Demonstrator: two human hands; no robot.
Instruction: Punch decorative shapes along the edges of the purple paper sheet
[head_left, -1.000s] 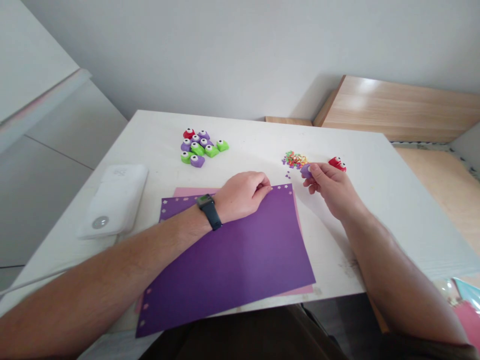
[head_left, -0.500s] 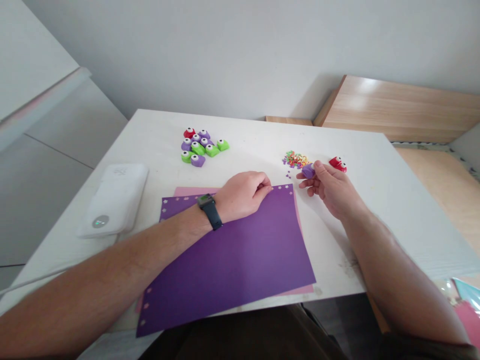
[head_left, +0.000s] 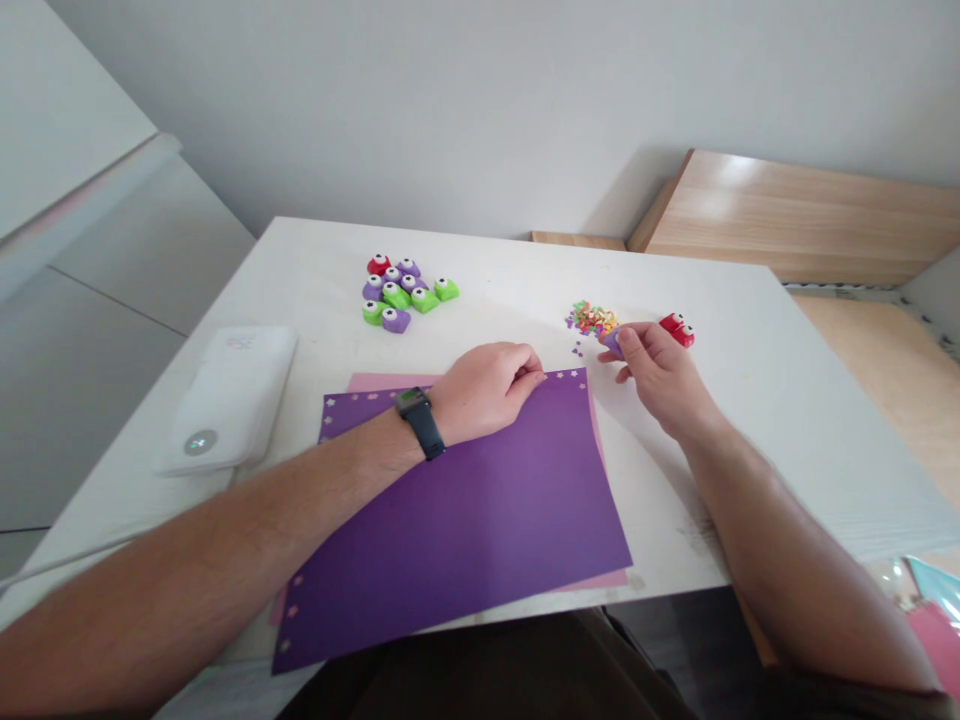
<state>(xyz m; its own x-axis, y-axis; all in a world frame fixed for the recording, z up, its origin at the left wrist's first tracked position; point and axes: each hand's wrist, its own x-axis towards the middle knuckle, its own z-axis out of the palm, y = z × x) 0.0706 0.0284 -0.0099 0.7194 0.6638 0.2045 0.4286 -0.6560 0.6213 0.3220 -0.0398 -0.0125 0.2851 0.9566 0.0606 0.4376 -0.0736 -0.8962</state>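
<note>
My left hand (head_left: 484,392), a dark watch on its wrist, lies closed at the upper edge of a purple sheet of paper (head_left: 480,520), its fingertips pinching that edge. Small star and flower shapes are punched along the sheet's top and left margins. To the right of the paper, my right hand (head_left: 664,380) grips a small purple paper punch (head_left: 613,343), mostly covered by the fingers. Colourful paper cut-outs (head_left: 592,318) lie in a little heap just beyond the punch. Pink paper (head_left: 604,580) shows from under the purple sheet.
Several purple, green and red punches (head_left: 409,295) are grouped at the back left. Two red punches (head_left: 677,330) sit beyond my right hand. A white device (head_left: 232,400) with a cable occupies the left side of the white table (head_left: 810,430).
My right hand has turned, its fingers now wrapped further over the purple punch, hiding more of it. The left hand and the paper have stayed in place.
</note>
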